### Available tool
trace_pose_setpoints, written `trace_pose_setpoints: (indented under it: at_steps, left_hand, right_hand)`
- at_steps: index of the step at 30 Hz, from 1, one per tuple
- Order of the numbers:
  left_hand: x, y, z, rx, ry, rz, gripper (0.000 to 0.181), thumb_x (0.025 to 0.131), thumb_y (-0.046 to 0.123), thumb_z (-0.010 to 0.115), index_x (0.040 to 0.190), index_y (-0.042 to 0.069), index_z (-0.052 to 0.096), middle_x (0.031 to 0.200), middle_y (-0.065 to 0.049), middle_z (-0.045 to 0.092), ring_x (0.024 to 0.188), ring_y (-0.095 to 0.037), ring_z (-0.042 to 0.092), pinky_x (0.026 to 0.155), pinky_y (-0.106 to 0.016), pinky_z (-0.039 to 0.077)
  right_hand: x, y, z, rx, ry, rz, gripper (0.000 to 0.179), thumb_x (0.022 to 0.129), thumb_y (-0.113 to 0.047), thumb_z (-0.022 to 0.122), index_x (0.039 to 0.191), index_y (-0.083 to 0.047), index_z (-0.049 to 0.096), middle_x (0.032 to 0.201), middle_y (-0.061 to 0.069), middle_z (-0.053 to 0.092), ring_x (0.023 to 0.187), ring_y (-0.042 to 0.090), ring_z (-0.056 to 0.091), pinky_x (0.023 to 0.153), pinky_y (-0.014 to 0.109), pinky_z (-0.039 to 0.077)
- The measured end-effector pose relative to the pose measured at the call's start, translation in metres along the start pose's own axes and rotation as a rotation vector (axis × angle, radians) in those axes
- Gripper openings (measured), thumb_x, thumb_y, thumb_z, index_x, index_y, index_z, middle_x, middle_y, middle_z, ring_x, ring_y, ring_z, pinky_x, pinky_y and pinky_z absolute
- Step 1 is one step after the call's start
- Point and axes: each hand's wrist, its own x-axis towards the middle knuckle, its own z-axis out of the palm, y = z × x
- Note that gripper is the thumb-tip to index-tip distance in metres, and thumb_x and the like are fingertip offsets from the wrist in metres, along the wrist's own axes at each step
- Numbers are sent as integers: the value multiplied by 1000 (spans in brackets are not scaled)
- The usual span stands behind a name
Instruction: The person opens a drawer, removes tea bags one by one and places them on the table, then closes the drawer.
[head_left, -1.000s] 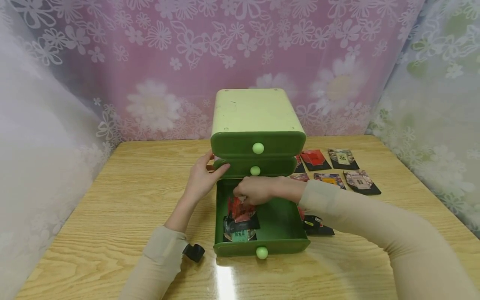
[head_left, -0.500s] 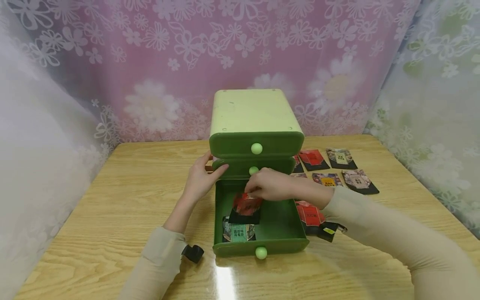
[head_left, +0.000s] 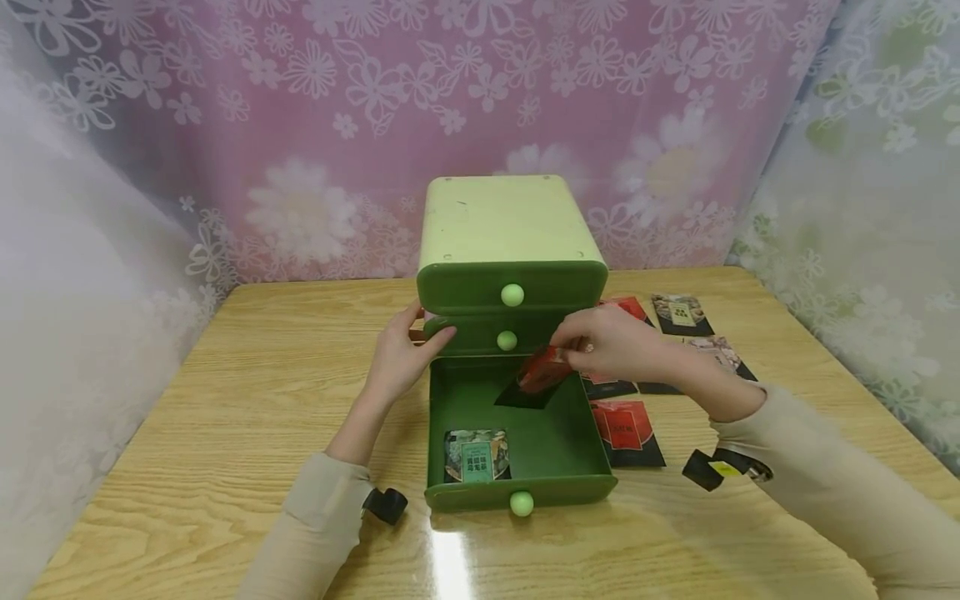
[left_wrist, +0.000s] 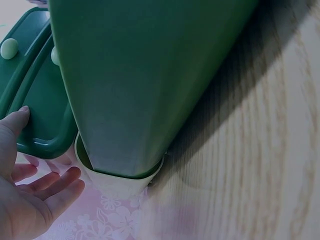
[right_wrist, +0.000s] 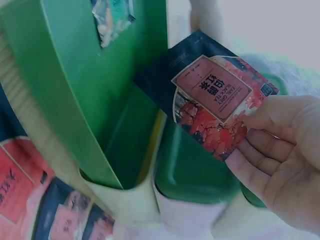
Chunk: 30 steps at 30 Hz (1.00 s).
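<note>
My right hand [head_left: 618,340] pinches a red and black tea sachet [head_left: 542,375] by its edge, tilted above the back right of the pulled-out bottom drawer [head_left: 472,396]. In the right wrist view, the sachet [right_wrist: 210,90] reads Earl Grey black tea. A teal-labelled sachet [head_left: 477,458] lies flat at the front left of that drawer. Against the left side of the green and cream drawer cabinet [head_left: 513,221], my left hand [head_left: 401,354] rests with its thumb on the middle drawer front [head_left: 465,337]. The left wrist view has its fingers [left_wrist: 62,190] extended beside the cabinet.
Several sachets lie on the wooden table [head_left: 285,375] right of the cabinet, among them a red one [head_left: 626,433] and a dark one [head_left: 681,315]. Black wrist cameras sit at my left wrist [head_left: 386,506] and right wrist [head_left: 702,471]. A floral curtain [head_left: 337,125] hangs behind.
My right hand has lifted the red sachet out of the bottom drawer and moved it right and back, leaving the teal sachet fully visible. My left hand has stayed in place.
</note>
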Motion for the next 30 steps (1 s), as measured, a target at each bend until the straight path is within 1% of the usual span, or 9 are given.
trace_pose_setpoints:
  at_steps: [3, 9, 12, 15, 18, 22, 26, 28, 30]
  left_hand:
    - [0, 0, 0, -3, -2, -1, 52, 85, 40, 66, 129, 14, 53, 119, -9, 53, 97, -27, 61, 79, -37, 53]
    - [-1, 0, 0, -5, 1, -9, 54, 85, 41, 66, 130, 13, 52, 121, -9, 53, 98, -27, 60, 79, -38, 53]
    - [-1, 1, -1, -4, 3, -3, 56, 85, 41, 65, 131, 12, 51, 121, -10, 53, 98, -28, 60, 79, -38, 53]
    - [-1, 0, -1, -7, 1, 6, 55, 85, 40, 65, 130, 12, 52, 120, -11, 53, 97, -28, 61, 78, -38, 53]
    - [0, 0, -1, -15, -2, 6, 53, 85, 40, 66, 129, 13, 52, 119, -10, 53, 97, -27, 61, 78, -37, 53]
    - [0, 0, -1, -12, -3, 0, 55, 85, 41, 65, 130, 12, 51, 121, -11, 53, 98, -28, 61, 78, -38, 53]
    - [0, -1, 0, -2, -2, -1, 57, 85, 42, 64, 131, 12, 51, 123, -11, 52, 98, -28, 61, 78, -38, 53]
    - [0, -1, -1, -1, -3, 0, 56, 85, 42, 64, 131, 12, 51, 123, -11, 52, 98, -28, 61, 78, -38, 53]
    - [0, 0, -1, -3, -3, -2, 57, 85, 42, 65, 132, 13, 50, 123, -11, 52, 98, -28, 61, 78, -38, 53]
  right_hand:
    - [-11, 4, -10, -9, 42, 34, 17, 84, 2, 60, 95, -6, 71, 90, 1, 66, 66, 6, 55, 56, 25, 47]
    - [-31, 13, -34, 74, 69, 157, 19, 86, 1, 58, 101, -5, 68, 90, 2, 64, 54, 7, 48, 48, 25, 41]
    - [-41, 18, -43, 69, 73, 176, 16, 87, 1, 57, 92, -9, 67, 83, -1, 60, 57, 7, 47, 50, 25, 41]
    - [-49, 22, -49, 44, 48, 198, 18, 86, 3, 57, 84, -13, 64, 76, -4, 55, 59, 8, 47, 51, 25, 40]
    - [-57, 27, -52, -21, -4, 228, 22, 83, 4, 58, 78, -17, 62, 71, -7, 52, 59, 8, 45, 51, 25, 38]
    - [-67, 37, -50, -76, -109, 272, 23, 81, 2, 61, 74, -20, 59, 68, -8, 48, 57, 7, 41, 51, 24, 35]
    - [-77, 50, -45, -75, -219, 342, 18, 83, -3, 63, 74, -18, 58, 67, -7, 47, 57, 8, 39, 51, 25, 32]
    - [-81, 57, -41, -61, -260, 381, 14, 82, -3, 62, 76, -16, 61, 68, -7, 49, 56, 10, 38, 51, 26, 32]
    - [-84, 64, -38, -56, -292, 412, 15, 80, 0, 60, 74, -14, 58, 64, -7, 45, 54, 10, 34, 51, 26, 30]
